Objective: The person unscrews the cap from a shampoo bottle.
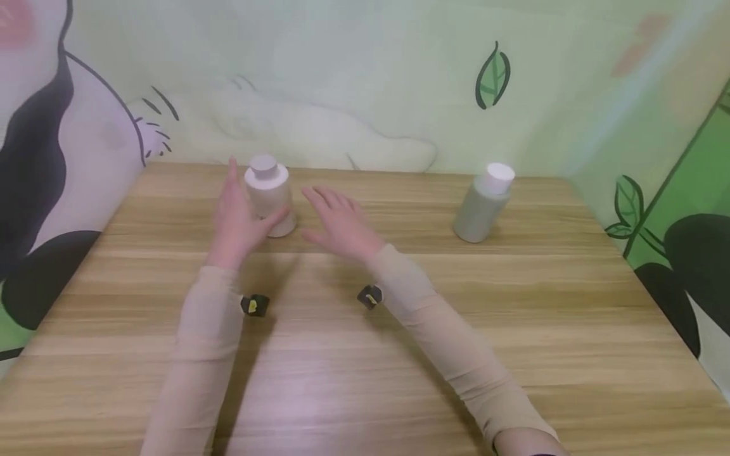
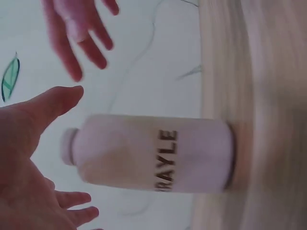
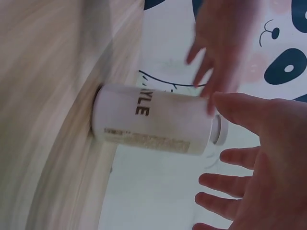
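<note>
A white bottle [image 1: 268, 196] with a short, narrow cap stands upright near the table's back edge; dark lettering shows on its side in the left wrist view. To its left is my left hand [image 1: 236, 218], fingers stretched up and thumb reaching across the bottle's front; whether it touches cannot be told. My right hand [image 1: 345, 221] hovers to the right of the bottle, fingers spread and thumb apart, with a gap between. Both wrist views show the same bottle [image 2: 192, 153] between the two hands, its printed label [image 3: 148, 139] facing the right wrist camera. Neither hand holds anything.
A grey-green bottle [image 1: 479, 209] with a white cap [image 1: 500, 177] stands farther right on the wooden table [image 1: 319, 373]. Behind the table rises a wall [image 1: 365, 82] painted with pandas and leaves. A small black device [image 1: 255, 305] sits at the left wrist, another [image 1: 370, 296] at the right.
</note>
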`<state>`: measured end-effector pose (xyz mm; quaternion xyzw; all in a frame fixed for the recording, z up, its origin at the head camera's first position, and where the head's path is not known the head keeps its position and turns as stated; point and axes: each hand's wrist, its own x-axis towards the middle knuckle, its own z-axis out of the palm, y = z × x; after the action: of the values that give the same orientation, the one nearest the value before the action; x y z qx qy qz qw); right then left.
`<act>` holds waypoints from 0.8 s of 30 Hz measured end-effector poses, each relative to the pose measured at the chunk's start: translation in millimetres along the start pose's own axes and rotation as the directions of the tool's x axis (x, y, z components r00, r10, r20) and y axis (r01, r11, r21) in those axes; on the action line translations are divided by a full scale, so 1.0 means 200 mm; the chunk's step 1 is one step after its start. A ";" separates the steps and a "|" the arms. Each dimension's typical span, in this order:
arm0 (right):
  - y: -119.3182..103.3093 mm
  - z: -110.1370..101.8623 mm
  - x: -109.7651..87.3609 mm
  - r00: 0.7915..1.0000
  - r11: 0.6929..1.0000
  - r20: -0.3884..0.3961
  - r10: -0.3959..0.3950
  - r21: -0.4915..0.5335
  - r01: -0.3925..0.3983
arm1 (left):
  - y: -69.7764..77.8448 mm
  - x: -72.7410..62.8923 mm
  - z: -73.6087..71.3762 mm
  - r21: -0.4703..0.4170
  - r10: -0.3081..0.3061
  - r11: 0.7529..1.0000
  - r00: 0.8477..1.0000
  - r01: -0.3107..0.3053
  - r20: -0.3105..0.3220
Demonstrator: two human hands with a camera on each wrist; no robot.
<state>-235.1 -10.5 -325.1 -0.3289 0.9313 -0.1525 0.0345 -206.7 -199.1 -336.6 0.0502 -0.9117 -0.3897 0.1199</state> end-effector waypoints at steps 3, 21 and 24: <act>-0.02 -0.02 0.05 1.000 1.000 -0.015 -0.023 0.016 0.023 | -0.05 0.04 0.01 -0.089 -0.018 0.996 1.000 0.020 0.025; -0.06 -0.04 0.24 0.995 0.980 -0.080 -0.067 0.182 0.080 | -0.19 0.11 0.16 -0.313 -0.106 0.943 0.993 0.116 0.049; -0.06 -0.04 0.27 0.991 0.966 -0.104 -0.080 0.236 0.103 | -0.20 0.09 0.19 -0.305 -0.104 0.946 0.994 0.110 0.036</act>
<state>-272.2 -50.8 -312.3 -0.3575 0.8902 -0.2813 0.0235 -234.7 -203.6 -387.1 0.0764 -0.8373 -0.5328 0.0963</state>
